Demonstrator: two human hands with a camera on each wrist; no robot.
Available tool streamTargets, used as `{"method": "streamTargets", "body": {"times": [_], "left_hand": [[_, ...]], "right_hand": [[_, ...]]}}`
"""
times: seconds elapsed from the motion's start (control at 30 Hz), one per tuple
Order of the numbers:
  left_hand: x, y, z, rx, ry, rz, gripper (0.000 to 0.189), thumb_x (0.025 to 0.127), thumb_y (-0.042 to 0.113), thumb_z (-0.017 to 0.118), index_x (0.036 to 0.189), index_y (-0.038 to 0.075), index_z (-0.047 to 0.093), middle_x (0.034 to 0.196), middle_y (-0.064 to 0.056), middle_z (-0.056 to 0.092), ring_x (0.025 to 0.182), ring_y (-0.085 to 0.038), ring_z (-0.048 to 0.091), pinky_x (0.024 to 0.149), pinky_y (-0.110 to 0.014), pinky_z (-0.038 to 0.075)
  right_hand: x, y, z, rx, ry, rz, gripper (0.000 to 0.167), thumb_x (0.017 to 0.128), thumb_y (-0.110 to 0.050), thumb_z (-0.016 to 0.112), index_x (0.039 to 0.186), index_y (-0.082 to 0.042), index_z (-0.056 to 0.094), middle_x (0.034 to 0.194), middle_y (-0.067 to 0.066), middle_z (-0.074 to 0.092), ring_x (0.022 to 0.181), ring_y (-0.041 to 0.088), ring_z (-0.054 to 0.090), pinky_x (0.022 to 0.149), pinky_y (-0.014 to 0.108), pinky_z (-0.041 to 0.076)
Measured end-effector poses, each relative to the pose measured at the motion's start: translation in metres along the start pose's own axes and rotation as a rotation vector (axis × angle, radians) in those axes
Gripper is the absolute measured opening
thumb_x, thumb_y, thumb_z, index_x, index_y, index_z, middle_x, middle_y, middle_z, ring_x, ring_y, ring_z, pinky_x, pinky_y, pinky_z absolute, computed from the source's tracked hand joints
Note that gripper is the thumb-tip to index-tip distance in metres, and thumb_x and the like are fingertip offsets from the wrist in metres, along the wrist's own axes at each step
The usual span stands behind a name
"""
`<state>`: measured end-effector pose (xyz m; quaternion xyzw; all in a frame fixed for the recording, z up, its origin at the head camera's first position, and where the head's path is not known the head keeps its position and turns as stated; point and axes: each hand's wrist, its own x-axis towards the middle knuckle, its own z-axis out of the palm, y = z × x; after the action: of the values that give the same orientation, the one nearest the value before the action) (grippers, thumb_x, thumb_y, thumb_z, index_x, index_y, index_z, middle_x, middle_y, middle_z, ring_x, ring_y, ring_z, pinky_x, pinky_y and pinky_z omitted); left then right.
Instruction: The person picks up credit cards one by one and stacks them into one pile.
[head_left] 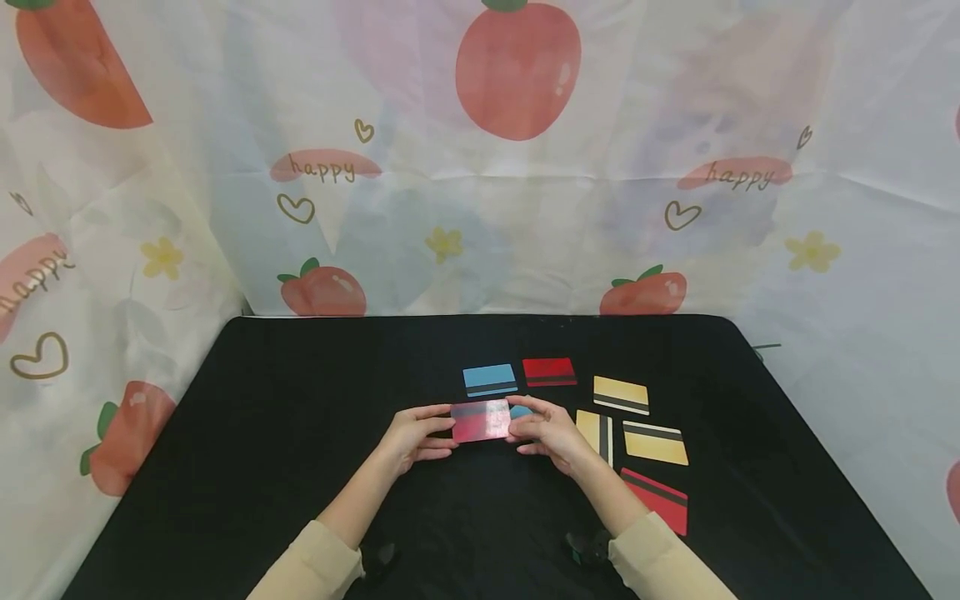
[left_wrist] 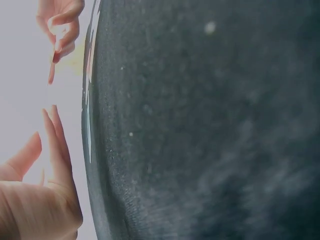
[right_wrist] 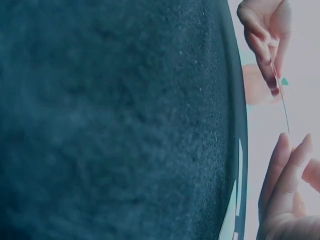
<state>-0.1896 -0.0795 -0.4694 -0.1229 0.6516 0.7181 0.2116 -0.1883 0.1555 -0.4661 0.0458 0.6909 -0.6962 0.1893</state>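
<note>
Held level between both hands is a shiny red card point(head_left: 481, 421) with a greyish stripe along its upper edge and glare on its right half. At its left short edge the left hand point(head_left: 412, 437) pinches it between thumb and fingers. The right hand point(head_left: 552, 433) grips the right short edge the same way. In the right wrist view the card point(right_wrist: 283, 102) appears edge-on, raised off the table. A blue card point(head_left: 520, 412) lies behind the right hand, mostly hidden by its fingers.
On the black table point(head_left: 300, 375) lie a blue card point(head_left: 490, 377) and a red card point(head_left: 550, 369) at the back. To the right are three yellow cards point(head_left: 621, 392) and another red card point(head_left: 663, 500), partly under the right forearm. A printed curtain point(head_left: 525, 225) hangs behind.
</note>
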Motion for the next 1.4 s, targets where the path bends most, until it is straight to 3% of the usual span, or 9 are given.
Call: {"method": "streamTargets", "body": {"times": [0.23, 0.63, 1.07, 1.4], "left_hand": [[-0.006, -0.001, 0.001, -0.007, -0.005, 0.018, 0.047, 0.084, 0.010, 0.066, 0.128, 0.003, 0.052, 0.110, -0.020, 0.063, 0.076, -0.025, 0.068, 0.067, -0.035, 0.056], [-0.017, -0.008, -0.004, 0.031, 0.021, -0.016, 0.047, 0.083, 0.011, 0.066, 0.127, 0.004, 0.053, 0.107, -0.018, 0.064, 0.074, -0.025, 0.069, 0.065, -0.034, 0.056], [-0.023, -0.016, -0.006, 0.019, 0.006, -0.043, 0.049, 0.082, 0.011, 0.067, 0.128, 0.003, 0.052, 0.111, -0.020, 0.062, 0.075, -0.026, 0.068, 0.066, -0.036, 0.056], [-0.026, -0.020, -0.004, 0.045, 0.008, -0.057, 0.049, 0.081, 0.013, 0.068, 0.127, 0.003, 0.053, 0.108, -0.019, 0.064, 0.075, -0.026, 0.068, 0.066, -0.035, 0.056]], "right_hand": [[-0.004, 0.002, 0.001, 0.026, -0.021, -0.005, 0.051, 0.085, -0.006, 0.063, 0.133, -0.005, 0.045, 0.080, 0.005, 0.067, 0.073, 0.016, 0.067, 0.060, 0.025, 0.056], [-0.013, 0.011, 0.005, 0.011, -0.067, 0.008, 0.052, 0.086, -0.005, 0.062, 0.134, -0.001, 0.042, 0.083, 0.009, 0.068, 0.076, 0.020, 0.068, 0.058, 0.025, 0.055], [-0.022, 0.014, 0.014, -0.050, 0.008, 0.040, 0.047, 0.085, -0.008, 0.063, 0.129, -0.004, 0.048, 0.082, 0.010, 0.067, 0.073, 0.020, 0.068, 0.057, 0.025, 0.055], [-0.028, 0.021, 0.014, -0.060, 0.019, 0.040, 0.048, 0.084, -0.011, 0.065, 0.129, -0.004, 0.049, 0.082, 0.012, 0.068, 0.074, 0.022, 0.068, 0.057, 0.025, 0.055]]}}
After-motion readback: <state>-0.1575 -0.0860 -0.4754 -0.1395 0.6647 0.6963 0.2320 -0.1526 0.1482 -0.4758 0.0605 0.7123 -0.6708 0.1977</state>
